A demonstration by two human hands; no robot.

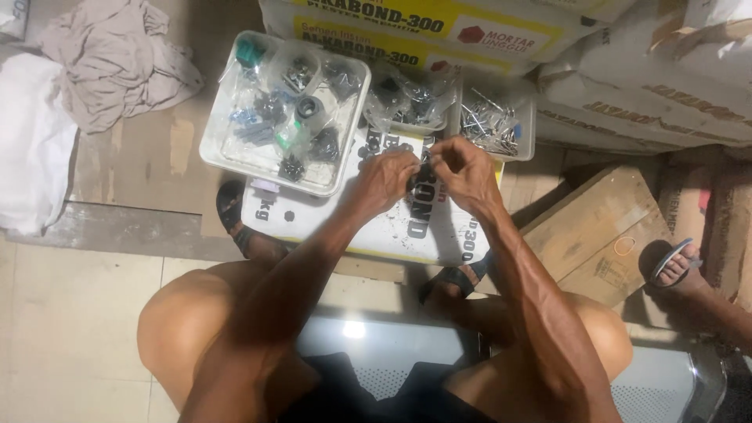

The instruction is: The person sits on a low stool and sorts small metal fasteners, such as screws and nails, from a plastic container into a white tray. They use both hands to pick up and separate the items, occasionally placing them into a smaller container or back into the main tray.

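Observation:
My left hand [386, 178] and my right hand [464, 167] meet in front of me, both pinching one small dark part [424, 173] between the fingertips. What the part is cannot be made out. They hover over a white printed sack [392, 227] lying on the floor. Just beyond them stands a white tray [219, 153] filled with small plastic bags of dark hardware. A smaller white tray [526, 129] of metal screws sits to the right of it.
Stacked white and yellow sacks [439, 31] line the far side. Crumpled cloth [110, 63] lies at the far left. A wooden board [595, 227] with a rubber band rests at right, beside another person's sandalled foot [677, 266]. My own sandalled feet flank the sack.

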